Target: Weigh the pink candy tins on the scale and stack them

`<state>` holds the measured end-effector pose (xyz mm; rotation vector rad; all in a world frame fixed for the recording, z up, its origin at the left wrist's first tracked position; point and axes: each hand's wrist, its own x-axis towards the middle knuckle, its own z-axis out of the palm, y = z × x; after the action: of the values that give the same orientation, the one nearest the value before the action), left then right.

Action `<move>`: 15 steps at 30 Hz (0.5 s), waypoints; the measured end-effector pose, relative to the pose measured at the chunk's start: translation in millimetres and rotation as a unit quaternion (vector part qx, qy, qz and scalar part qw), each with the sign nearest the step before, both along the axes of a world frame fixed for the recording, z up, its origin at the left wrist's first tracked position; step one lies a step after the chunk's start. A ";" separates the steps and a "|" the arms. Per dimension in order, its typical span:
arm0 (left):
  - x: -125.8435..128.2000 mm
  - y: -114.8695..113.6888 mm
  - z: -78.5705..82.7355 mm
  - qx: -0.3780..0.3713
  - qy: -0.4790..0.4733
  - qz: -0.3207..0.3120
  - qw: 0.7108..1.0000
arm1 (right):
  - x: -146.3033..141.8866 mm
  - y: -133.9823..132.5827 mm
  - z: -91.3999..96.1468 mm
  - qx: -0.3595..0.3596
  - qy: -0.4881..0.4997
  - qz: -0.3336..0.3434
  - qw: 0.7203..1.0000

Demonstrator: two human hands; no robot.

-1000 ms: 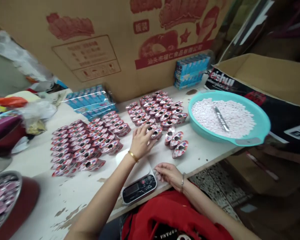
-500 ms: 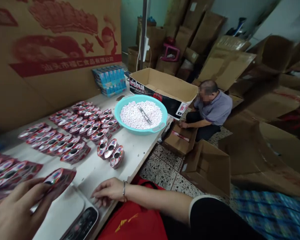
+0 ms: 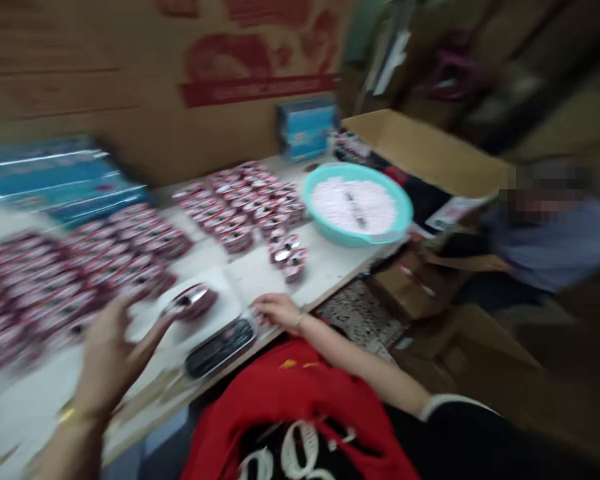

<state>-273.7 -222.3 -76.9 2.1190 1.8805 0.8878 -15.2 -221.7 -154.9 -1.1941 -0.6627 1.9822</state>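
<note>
The picture is smeared by motion. My left hand (image 3: 109,353) reaches over the white pan of a small digital scale (image 3: 220,347), its fingertips on a red and silver candy tin (image 3: 193,300) that sits on the pan. My right hand (image 3: 277,310) lies on the table edge just right of the scale, fingers stretched loosely and holding nothing. Rows of the same tins (image 3: 240,207) cover the white table (image 3: 330,267), and three loose tins (image 3: 286,253) stand beyond my right hand.
A teal basin (image 3: 405,213) of white tablets with a scoop stands at the table's far right. Blue packs (image 3: 55,180) and blue boxes (image 3: 305,127) lean on a cardboard wall (image 3: 130,80). An open carton (image 3: 420,147) and a seated person (image 3: 555,247) are at the right.
My left hand took a tin from the rows and brought it onto the scale pan. My head swung right toward the seated person and partly back. The right hand stayed by the scale.
</note>
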 end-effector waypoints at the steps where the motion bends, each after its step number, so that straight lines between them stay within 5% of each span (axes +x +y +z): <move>1: -3.7 -7.4 2.8 0.030 -0.006 0.020 0.999 | 1.0 -4.8 0.2 0.001 0.006 0.010 1.000; 8: -54.4 -39.5 -32.4 0.015 -0.113 0.139 0.984 | -1.6 -5.5 -15.3 0.029 0.026 0.042 0.998; 15: -39.2 -65.6 -75.2 -0.002 -0.199 0.185 0.962 | -5.9 -10.2 -14.2 0.031 -0.007 0.044 0.999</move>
<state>-312.9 -287.9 -152.1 1.4548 2.0689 1.2685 -21.1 -231.9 -169.1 -1.1599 -0.7903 2.0112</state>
